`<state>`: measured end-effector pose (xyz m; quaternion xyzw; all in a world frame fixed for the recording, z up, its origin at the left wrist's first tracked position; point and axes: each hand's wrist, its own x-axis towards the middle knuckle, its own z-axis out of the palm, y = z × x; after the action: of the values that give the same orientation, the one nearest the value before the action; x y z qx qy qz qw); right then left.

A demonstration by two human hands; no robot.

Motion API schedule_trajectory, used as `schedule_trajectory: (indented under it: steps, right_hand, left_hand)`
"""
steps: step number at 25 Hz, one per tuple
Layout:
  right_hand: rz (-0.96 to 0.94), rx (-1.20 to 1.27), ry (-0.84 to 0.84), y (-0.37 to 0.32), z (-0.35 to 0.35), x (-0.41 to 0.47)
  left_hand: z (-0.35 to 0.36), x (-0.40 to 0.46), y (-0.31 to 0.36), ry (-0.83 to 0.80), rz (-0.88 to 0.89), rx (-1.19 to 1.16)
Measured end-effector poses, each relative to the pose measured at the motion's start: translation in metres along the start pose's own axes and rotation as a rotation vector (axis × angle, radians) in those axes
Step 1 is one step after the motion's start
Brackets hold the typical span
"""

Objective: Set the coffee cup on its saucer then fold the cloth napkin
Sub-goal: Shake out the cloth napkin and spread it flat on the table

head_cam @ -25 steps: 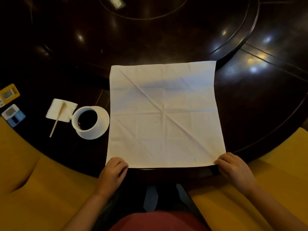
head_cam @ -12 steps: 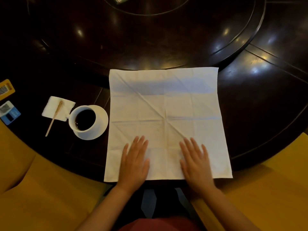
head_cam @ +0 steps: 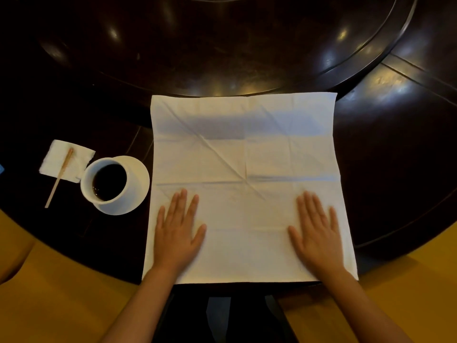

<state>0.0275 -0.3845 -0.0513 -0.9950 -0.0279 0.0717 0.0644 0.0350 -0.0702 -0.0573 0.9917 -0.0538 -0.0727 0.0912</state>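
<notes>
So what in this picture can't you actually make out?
Head view:
- White saucer: mostly covered by the white coffee cup.
- Blue object: cut off by the left edge.
- White cloth napkin: parts hidden beneath the left hand and right hand.

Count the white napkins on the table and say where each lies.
2: the large cloth napkin spread flat under both hands, and a small paper napkin left of the coffee cup, under a wooden stirrer.
</notes>
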Motion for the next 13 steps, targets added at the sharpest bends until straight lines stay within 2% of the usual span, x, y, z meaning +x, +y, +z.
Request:
schedule_trajectory:
  steps: [3, 4, 5, 7, 9, 11, 13]
  right_hand:
    - [0.307, 0.048, 0.038, 0.023, -0.008, 0.008]
    - [0.361, 0.058, 0.075, 0.018, -0.010, 0.014]
    - [0.338, 0.062, 0.120, 0.008, -0.013, 0.023]
    - [0.102, 0.049, 0.164, -0.023, -0.014, 0.048]
    - [-0.155, 0.036, 0.140, -0.055, -0.007, 0.078]
    - [-0.273, 0.041, 0.090, -0.073, 0.000, 0.104]
    - [-0.314, 0.018, 0.052, -0.065, 0.003, 0.124]
  left_hand:
    - [-0.006, 0.003, -0.013, 0.056, -0.118, -0.095]
    - [-0.009, 0.005, -0.010, 0.095, -0.167, -0.143]
    - [-0.012, 0.012, -0.003, 0.143, -0.192, -0.179]
    - [-0.016, 0.035, 0.022, 0.209, -0.114, -0.159]
    - [-0.013, 0.065, 0.052, 0.188, 0.031, -0.074]
    - [-0.005, 0.093, 0.068, 0.124, 0.070, -0.006]
    - [0.000, 0.109, 0.061, 0.047, 0.032, 0.050]
